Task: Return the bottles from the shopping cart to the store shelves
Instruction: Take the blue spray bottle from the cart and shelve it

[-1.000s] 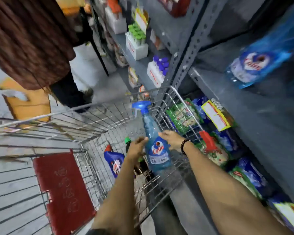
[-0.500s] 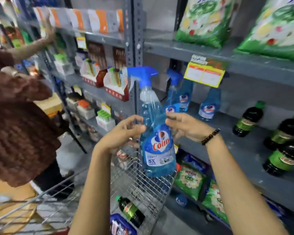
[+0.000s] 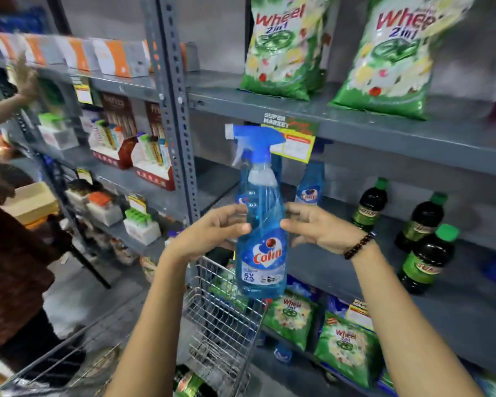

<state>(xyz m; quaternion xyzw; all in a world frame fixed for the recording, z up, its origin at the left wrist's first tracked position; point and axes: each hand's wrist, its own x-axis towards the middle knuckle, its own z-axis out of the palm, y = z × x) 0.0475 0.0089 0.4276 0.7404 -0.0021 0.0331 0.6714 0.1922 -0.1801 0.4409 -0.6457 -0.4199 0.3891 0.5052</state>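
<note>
left hand [image 3: 212,233] and right hand [image 3: 318,227] are gripping the spray bottle [image 3: 260,224] from both sides | bottle is hanging upright above the cart [image 3: 224,325], in front of the middle shelf [image 3: 341,270]

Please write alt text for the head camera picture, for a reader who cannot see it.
Both hands, left and right, hold an upright blue Colin spray bottle above a wire shopping cart, before a grey shelf holding similar spray bottles and dark green-capped bottles.
</note>
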